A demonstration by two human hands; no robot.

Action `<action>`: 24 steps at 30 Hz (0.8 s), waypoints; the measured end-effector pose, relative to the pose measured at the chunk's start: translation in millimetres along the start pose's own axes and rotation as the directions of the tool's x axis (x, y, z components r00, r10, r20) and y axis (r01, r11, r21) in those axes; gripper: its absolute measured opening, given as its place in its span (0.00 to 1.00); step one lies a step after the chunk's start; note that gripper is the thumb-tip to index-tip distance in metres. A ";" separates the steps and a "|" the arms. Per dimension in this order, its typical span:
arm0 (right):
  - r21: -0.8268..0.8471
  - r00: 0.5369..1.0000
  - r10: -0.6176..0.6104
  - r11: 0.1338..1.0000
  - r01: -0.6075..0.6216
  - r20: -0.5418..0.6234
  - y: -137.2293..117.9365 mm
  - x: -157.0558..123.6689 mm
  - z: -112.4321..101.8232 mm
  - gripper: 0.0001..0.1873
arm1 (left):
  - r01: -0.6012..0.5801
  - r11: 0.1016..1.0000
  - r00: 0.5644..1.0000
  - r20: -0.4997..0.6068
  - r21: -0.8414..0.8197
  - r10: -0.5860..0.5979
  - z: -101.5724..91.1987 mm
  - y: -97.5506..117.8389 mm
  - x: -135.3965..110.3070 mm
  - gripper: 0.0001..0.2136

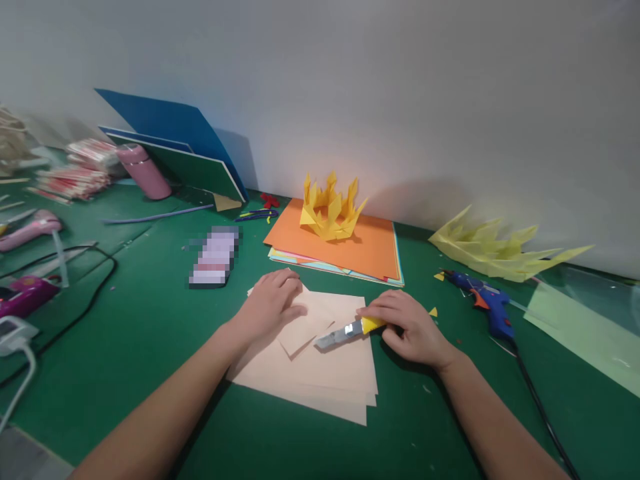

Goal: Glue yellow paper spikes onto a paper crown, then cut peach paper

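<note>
My left hand (274,301) lies with its thumb apart from the fingers on a small folded piece of pale pink paper (306,325). Under that piece is a loose stack of pale pink paper sheets (315,383) with uneven edges. My right hand (407,327), at the stack's right edge, grips a utility knife (356,328) by its yellow handle. The knife's wide metal blade points left over the sheets, its tip close to the folded piece. Part of the handle is hidden by my fingers.
A yellow paper crown (333,217) stands on orange paper (285,230) behind. To the right are a pale yellow folded-paper piece (500,250), a blue glue gun (493,307) and green paper (585,330). Leftward are a blurred-out phone (216,257), pink bottle (145,172) and boards (165,127).
</note>
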State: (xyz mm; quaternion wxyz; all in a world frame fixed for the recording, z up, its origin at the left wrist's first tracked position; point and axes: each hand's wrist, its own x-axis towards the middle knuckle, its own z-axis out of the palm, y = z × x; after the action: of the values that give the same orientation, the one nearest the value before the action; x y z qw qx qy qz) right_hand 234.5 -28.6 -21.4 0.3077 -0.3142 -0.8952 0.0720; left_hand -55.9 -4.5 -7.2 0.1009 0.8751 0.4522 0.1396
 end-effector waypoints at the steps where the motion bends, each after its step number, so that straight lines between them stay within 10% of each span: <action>1: -0.003 1.000 -0.007 1.000 0.007 0.015 -0.9 0.4 -0.1 0.27 | 0.002 1.000 1.000 -0.006 -0.010 -0.002 0.1 0.4 0.5 0.09; 14: -0.063 0.995 0.059 0.997 -0.055 0.075 -16.3 -1.9 7.8 0.26 | -0.018 0.999 1.000 -0.007 0.039 0.018 0.6 3.2 4.9 0.06; 24: -0.117 0.975 0.196 0.971 -0.208 -0.105 -19.4 -19.4 1.9 0.26 | -0.098 0.985 0.989 0.098 -0.141 0.113 -12.4 11.7 -3.4 0.06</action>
State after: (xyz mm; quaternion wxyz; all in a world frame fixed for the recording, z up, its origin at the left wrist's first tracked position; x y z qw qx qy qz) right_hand 235.3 -55.6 -26.5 0.3192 -0.4258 -0.8461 0.0309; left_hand -53.0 -13.3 7.5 0.1766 0.8951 0.3886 0.1286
